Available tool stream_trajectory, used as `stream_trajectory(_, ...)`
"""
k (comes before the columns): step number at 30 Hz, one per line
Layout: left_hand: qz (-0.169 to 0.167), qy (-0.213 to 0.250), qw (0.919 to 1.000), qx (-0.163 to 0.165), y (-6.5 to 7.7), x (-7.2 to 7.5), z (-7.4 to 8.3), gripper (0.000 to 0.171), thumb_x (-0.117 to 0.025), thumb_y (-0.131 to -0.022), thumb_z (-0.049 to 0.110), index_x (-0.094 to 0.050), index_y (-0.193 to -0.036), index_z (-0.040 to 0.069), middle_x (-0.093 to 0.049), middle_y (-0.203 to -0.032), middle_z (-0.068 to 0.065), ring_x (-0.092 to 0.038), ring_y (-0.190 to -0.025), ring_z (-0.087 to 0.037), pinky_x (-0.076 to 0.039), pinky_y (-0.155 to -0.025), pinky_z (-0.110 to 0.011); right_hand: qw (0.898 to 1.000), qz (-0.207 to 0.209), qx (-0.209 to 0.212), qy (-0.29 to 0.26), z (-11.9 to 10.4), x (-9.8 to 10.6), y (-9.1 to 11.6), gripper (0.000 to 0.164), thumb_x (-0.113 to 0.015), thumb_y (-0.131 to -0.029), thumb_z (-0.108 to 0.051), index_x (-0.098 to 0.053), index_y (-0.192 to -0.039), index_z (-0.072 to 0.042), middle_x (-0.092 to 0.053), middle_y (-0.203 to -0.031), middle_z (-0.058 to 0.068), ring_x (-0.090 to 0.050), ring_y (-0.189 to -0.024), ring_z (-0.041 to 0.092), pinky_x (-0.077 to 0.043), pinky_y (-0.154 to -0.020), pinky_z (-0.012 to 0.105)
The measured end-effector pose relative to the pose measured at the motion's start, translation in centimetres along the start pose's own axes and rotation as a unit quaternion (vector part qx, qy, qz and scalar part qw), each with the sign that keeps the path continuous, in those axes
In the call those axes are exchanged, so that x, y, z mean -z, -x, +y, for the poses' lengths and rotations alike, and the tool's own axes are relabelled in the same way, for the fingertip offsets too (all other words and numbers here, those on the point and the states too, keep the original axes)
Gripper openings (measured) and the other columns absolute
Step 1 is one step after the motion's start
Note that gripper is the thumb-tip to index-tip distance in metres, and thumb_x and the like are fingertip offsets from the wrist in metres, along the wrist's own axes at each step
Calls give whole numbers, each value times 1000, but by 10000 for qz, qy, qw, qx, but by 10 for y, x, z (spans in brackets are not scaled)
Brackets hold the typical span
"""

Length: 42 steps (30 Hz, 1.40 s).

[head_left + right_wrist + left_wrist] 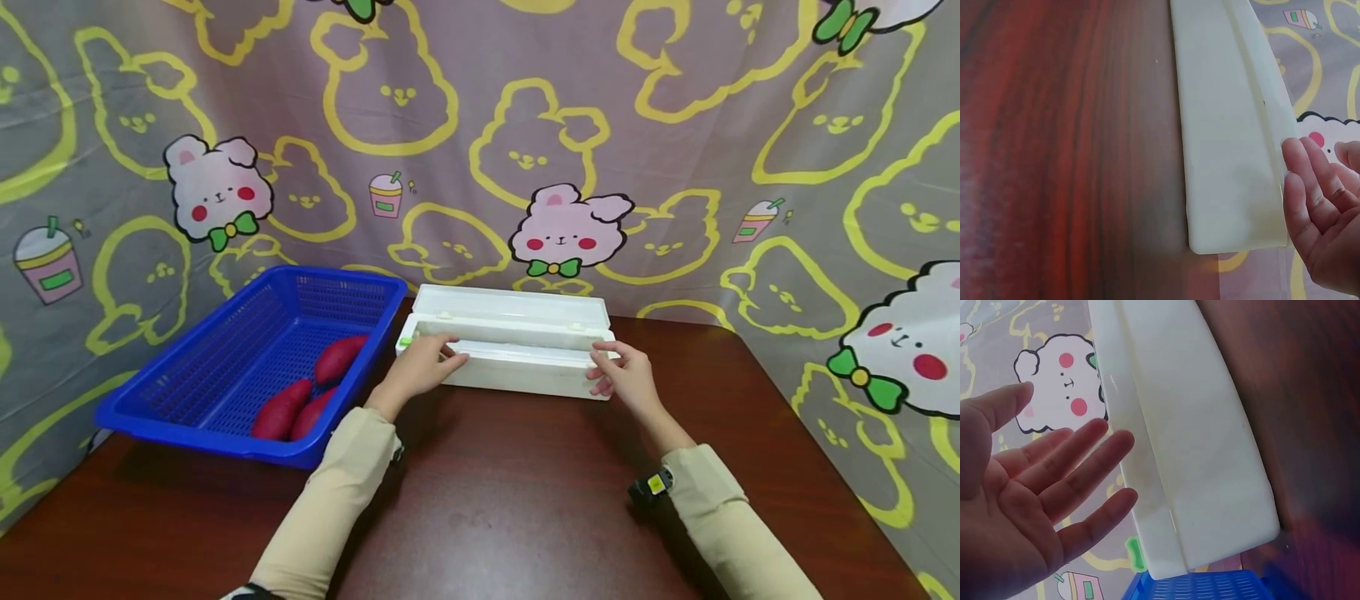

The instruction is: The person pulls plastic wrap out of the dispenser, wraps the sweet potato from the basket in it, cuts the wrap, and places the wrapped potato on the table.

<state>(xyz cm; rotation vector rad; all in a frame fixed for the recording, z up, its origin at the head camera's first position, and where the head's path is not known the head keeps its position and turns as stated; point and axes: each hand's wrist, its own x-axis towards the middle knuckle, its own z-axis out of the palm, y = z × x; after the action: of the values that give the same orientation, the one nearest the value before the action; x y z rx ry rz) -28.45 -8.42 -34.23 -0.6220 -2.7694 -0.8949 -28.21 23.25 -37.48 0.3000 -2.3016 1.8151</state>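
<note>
Head: open white box [517, 375]; hands [418, 367] [632, 382] near

The person's 2 arms reach forward, the left arm [318, 496] slanting up toward the right, the right arm [738, 529] up toward the left. Sleeves [360, 442] cover both forearms, and bare skin shows at each wrist. The left hand [422, 365] and right hand [628, 377] are well apart, their fingers directed inward. In the left wrist view the left palm shows, its 4 fingers [1088, 473] loosely extended and slightly spread, the thumb [1007, 405] apart from them. In the right wrist view the right hand's fingers bend gently; part of that hand is cut off.
</note>
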Motion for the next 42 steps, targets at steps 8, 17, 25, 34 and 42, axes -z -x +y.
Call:
stream_trajectory(8,173,-183,9988,431,-8,2,-6,40,-59,-85,30,-58,-114,2,-66,-84,-8,-62,-78,-20,-47,-70,-37,9979,-342,-543,70,-5,3,-7,41,-53,-90,-13,-42,-124,9,-62,-65,21,-59,-42,24,-48,-41,34)
stream_trajectory(17,-364,186,9930,1109,-14,4,-13,52,-55,-87,33,-45,-129,4,-64,-70,0,-60,-49,-15,-46,-61,-31,9752,-1235,-1598,907,-13,14,-16,58,-51,-91,-23,-26,-139,-2,-61,-57,12,-58,-41,22,-47,-39,33)
stream_trajectory(25,-697,693,9834,1524,-16,6,-22,51,-48,-91,31,-37,-135,7,-65,-73,-8,-60,-48,-20,-47,-50,-29,9587,-1783,-2004,949,-18,18,-20,57,-44,-95,-23,-19,-141,-4,-61,-57,11,-58,-42,20,-47,-40,31)
stream_trajectory(34,-1097,1126,9740,1634,-17,5,-30,41,-38,-95,23,-39,-131,3,-65,-70,-18,-61,-49,-25,-47,-44,-33,9466,-1987,-2290,1100,-19,21,-21,41,-39,-96,-20,-37,-131,3,-61,-58,10,-58,-42,18,-47,-41,28)
stream_trajectory(42,-1119,1150,9726,1682,-18,3,-35,35,-38,-95,21,-52,-116,-1,-65,-70,-18,-61,-48,-24,-48,-44,-33,9417,-2046,-2399,1176,-21,20,-24,37,-39,-96,-19,-40,-125,4,-62,-59,11,-58,-43,18,-47,-41,28)
